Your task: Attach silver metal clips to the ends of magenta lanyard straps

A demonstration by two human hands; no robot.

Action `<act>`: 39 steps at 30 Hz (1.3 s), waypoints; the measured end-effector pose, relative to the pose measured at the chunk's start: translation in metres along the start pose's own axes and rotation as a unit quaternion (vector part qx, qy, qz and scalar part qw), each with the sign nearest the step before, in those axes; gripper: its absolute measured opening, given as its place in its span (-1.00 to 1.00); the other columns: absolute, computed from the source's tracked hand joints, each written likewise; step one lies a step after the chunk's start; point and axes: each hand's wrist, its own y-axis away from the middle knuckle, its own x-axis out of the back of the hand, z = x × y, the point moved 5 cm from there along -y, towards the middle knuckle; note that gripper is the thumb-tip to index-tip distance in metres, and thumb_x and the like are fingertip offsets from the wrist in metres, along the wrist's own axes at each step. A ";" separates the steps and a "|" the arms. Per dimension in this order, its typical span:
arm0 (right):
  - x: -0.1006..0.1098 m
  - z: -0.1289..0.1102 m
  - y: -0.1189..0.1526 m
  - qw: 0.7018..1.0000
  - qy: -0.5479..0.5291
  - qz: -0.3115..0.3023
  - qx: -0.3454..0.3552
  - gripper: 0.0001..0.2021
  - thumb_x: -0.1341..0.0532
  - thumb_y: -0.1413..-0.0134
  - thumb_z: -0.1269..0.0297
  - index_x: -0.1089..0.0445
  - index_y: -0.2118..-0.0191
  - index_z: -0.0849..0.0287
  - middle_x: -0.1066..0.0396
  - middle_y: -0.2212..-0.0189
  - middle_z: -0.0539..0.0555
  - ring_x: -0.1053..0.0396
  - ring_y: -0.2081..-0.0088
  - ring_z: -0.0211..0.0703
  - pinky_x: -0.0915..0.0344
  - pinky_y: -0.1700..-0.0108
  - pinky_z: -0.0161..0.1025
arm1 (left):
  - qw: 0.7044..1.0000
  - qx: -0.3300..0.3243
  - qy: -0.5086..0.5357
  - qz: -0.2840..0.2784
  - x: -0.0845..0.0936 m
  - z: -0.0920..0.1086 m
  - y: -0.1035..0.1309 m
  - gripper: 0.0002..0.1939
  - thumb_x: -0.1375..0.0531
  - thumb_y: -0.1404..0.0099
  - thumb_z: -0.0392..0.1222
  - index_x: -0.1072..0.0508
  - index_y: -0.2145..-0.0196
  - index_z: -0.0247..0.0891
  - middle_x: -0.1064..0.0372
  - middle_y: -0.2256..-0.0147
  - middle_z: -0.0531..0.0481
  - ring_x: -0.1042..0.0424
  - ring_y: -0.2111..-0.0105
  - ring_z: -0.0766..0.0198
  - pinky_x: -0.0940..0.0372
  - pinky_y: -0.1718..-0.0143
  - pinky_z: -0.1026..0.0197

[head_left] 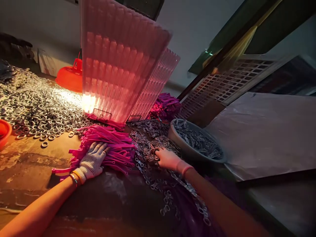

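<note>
My left hand (93, 158), in a white dotted glove with bare fingertips showing, rests on a pile of pink straps (111, 141). Its fingers lie close together; whether they grip a strap cannot be made out. My right hand (165, 158), in a thin pale glove, reaches into a heap of small metal links (170, 143) right of the straps. Its thumb and fingers are bent together among the links, and what they pinch is too small to name. More metal links (191, 194) trail toward me under my right forearm.
Loose metal rings (37, 105) are heaped at the left, lit by a red lamp (70, 77). Ribbed translucent panels (118, 62) stand behind the straps. A grey basin (195, 154) holds metal pieces at the right. An orange container (5, 133) is at the left edge.
</note>
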 end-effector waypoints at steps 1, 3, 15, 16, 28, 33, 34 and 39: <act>-0.003 -0.011 0.006 1.000 -0.001 0.019 -0.014 -0.71 -0.25 -0.01 0.27 -0.51 0.10 0.10 -0.30 -0.17 0.24 -0.12 -0.22 0.23 -0.24 -0.03 0.00 | 1.000 0.001 0.000 -0.003 0.000 0.001 0.000 -0.10 -0.18 0.00 -0.28 -0.14 -0.34 -0.33 0.00 -0.36 -0.19 0.08 -0.36 -0.06 0.31 -0.38 -0.17; -0.011 -0.037 0.019 0.997 -0.001 0.058 -0.048 -0.71 -0.23 -0.01 0.25 -0.52 0.11 0.14 -0.24 -0.21 0.26 -0.04 -0.26 0.30 -0.20 -0.04 0.09 | 1.000 0.002 -0.001 -0.014 0.000 0.005 -0.001 -0.12 -0.18 0.01 -0.29 -0.16 -0.32 -0.37 -0.06 -0.32 -0.22 0.03 -0.33 -0.08 0.30 -0.37 -0.18; -0.072 -0.119 0.064 0.973 -0.108 0.163 -0.126 -0.77 -0.22 0.08 0.35 -0.54 0.24 0.13 -0.28 -0.22 0.24 -0.07 -0.28 0.22 -0.03 -0.21 0.09 | 0.994 -0.066 -0.083 -0.039 0.021 0.059 0.040 -0.23 -0.10 -0.11 -0.39 -0.17 -0.31 -0.34 -0.18 -0.22 -0.24 -0.09 -0.24 -0.12 0.18 -0.34 -0.23; -0.072 -0.118 0.065 0.972 -0.111 0.165 -0.127 -0.77 -0.22 0.08 0.35 -0.55 0.24 0.14 -0.29 -0.21 0.25 -0.07 -0.27 0.23 -0.03 -0.20 0.08 | 0.994 -0.070 -0.082 -0.037 0.022 0.063 0.050 -0.18 -0.09 -0.08 -0.42 -0.13 -0.33 -0.32 -0.11 -0.27 -0.23 -0.01 -0.29 -0.12 0.22 -0.35 -0.23; -0.066 -0.116 0.075 0.954 -0.100 0.261 -0.110 -0.81 -0.23 0.11 0.38 -0.55 0.32 0.23 -0.41 -0.10 0.23 -0.18 -0.18 0.15 -0.11 -0.11 0.03 | 0.998 -0.023 -0.031 -0.052 0.015 0.080 0.127 -0.14 -0.08 0.16 -0.44 -0.34 -0.19 -0.38 -0.06 -0.33 -0.26 0.03 -0.34 -0.12 0.04 -0.31 -0.26; -0.068 -0.115 0.074 0.952 -0.103 0.269 -0.107 -0.83 -0.24 0.12 0.37 -0.55 0.34 0.22 -0.40 -0.11 0.24 -0.16 -0.18 0.15 -0.11 -0.11 0.04 | 0.998 -0.063 0.002 0.024 0.030 0.082 0.129 -0.22 -0.09 0.18 -0.42 -0.42 -0.10 -0.42 -0.35 -0.09 -0.31 -0.28 -0.12 -0.10 -0.17 -0.19 -0.23; -0.068 -0.115 0.074 0.951 -0.104 0.271 -0.107 -0.83 -0.24 0.13 0.37 -0.55 0.35 0.22 -0.40 -0.11 0.24 -0.16 -0.18 0.15 -0.11 -0.11 0.04 | 0.996 -0.073 0.007 0.051 0.037 0.082 0.126 -0.23 -0.09 0.16 -0.43 -0.40 -0.11 -0.41 -0.37 -0.06 -0.30 -0.30 -0.09 -0.08 -0.20 -0.17 -0.21; -0.068 -0.114 0.073 0.950 -0.120 0.264 -0.112 -0.81 -0.23 0.13 0.38 -0.55 0.33 0.24 -0.40 -0.11 0.25 -0.16 -0.19 0.16 -0.10 -0.13 0.05 | 0.987 -0.081 -0.041 0.133 0.063 0.063 0.089 -0.30 -0.10 -0.05 -0.48 -0.32 -0.19 -0.30 -0.33 -0.12 -0.24 -0.24 -0.17 -0.03 -0.12 -0.25 -0.22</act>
